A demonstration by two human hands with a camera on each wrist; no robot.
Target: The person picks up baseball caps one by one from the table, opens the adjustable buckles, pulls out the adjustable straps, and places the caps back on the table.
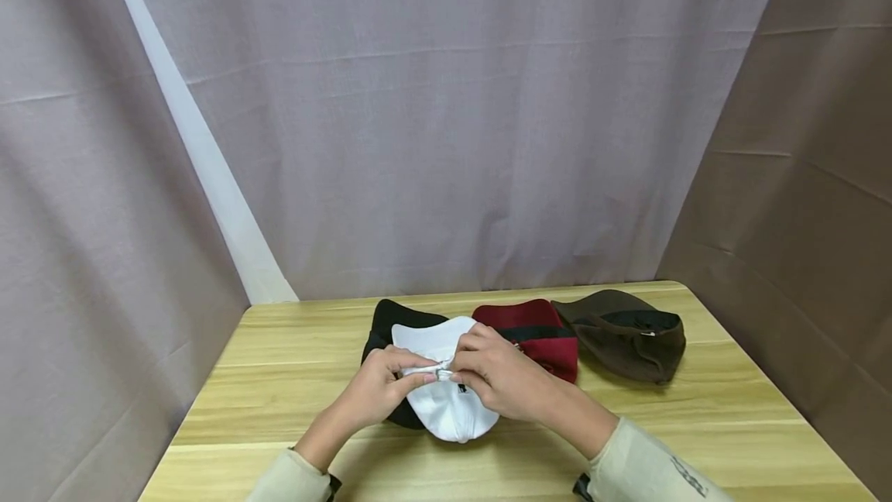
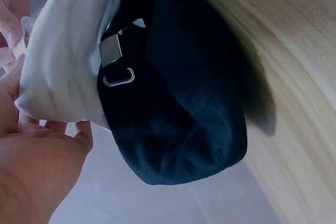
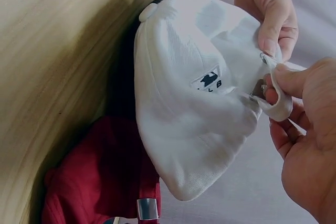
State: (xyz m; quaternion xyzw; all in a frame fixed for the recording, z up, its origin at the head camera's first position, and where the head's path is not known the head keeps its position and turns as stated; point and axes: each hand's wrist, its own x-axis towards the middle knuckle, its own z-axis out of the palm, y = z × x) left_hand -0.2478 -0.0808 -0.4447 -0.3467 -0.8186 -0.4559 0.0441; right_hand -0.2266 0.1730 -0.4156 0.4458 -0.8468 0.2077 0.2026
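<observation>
A white baseball cap (image 1: 453, 409) is held up over the table by both hands, its back strap toward me. My left hand (image 1: 379, 387) pinches one side of the strap opening between thumb and fingers. On the other side, my right hand (image 1: 503, 369) grips the strap (image 3: 283, 106) near a small metal buckle (image 3: 259, 88). A dark logo patch (image 3: 209, 81) shows on the white cloth. Right behind the white cap is a black cap (image 2: 173, 103) with a metal buckle (image 2: 111, 50) and a loop on its strap.
A dark red cap (image 1: 550, 355) lies right of the white one, partly behind my right hand. Further right a dark brown cap (image 1: 627, 359) rests on the wooden table (image 1: 279, 378). Grey curtains (image 1: 453, 138) stand behind the table, with a brown one (image 1: 801, 215) at the right.
</observation>
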